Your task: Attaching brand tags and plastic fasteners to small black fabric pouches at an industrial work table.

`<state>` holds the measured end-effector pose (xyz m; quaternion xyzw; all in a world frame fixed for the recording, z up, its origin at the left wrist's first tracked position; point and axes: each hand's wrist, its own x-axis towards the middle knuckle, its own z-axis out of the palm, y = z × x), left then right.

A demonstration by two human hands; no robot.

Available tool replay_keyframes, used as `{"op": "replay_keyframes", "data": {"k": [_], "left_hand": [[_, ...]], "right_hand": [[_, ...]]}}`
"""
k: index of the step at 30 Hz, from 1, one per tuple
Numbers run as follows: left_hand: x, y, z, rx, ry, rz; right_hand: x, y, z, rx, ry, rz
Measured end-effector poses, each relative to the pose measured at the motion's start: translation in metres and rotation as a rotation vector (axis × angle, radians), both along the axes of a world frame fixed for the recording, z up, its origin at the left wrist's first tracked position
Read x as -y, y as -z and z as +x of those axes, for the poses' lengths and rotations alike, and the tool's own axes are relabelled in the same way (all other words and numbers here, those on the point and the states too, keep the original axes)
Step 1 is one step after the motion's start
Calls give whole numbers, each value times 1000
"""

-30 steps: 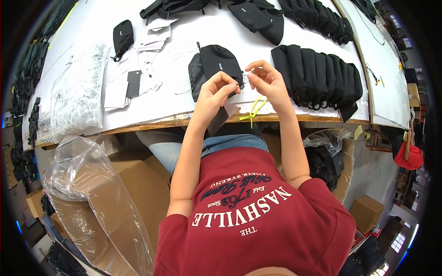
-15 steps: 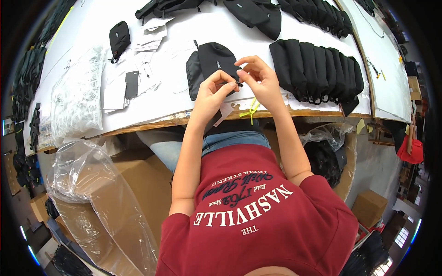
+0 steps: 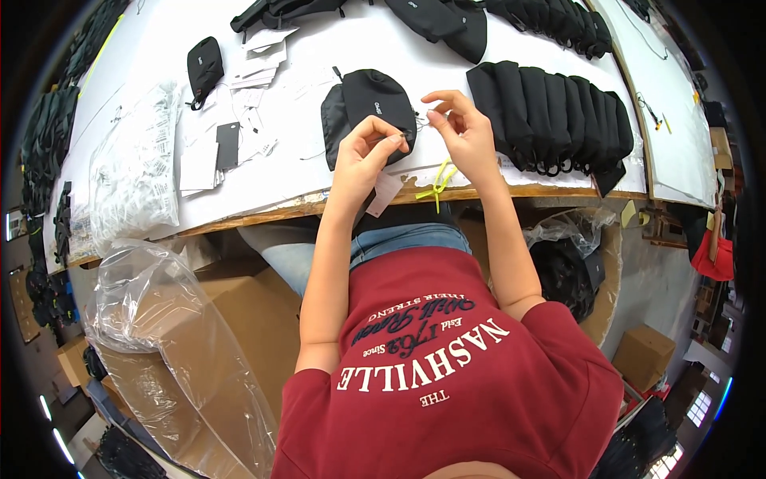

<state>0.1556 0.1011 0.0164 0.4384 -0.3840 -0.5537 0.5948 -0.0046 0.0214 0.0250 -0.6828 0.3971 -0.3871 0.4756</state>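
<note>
A black fabric pouch [image 3: 363, 94] with a small light print lies on the table in front of me, its zip edge toward my hands. My left hand [image 3: 365, 160] is closed at the pouch's near right edge, thumb and forefinger pinched on a small dark end of a tag string. A pale hang tag [image 3: 385, 195] and a dark one dangle below that hand, over the table edge. To the right, my right hand [image 3: 465, 137] is raised with curled fingers beside the pouch; a thin strand shows near its fingertips, but what they pinch is too small to make out.
Black pouches [image 3: 550, 116] stand in a row at right, with more behind. A yellow ribbon [image 3: 436, 188] hangs at the table edge. Loose tags [image 3: 199, 164], a small black pouch [image 3: 206, 70] and a clear bag of white strings [image 3: 136, 160] lie left. A plastic-covered carton [image 3: 183, 343] stands below.
My hands have drawn apart: the right has moved slightly up and to the right, away from the left. The left has shifted a little to the left.
</note>
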Motion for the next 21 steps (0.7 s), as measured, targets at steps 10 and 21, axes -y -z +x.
{"op": "replay_keyframes", "data": {"k": [10,21], "left_hand": [[0,0,2,-26,-23,-1],[4,3,4,-100,-35,10]], "right_hand": [[-9,-11,-2,-99,-225,-145],[1,5,-8,-104,-6,-91]]}}
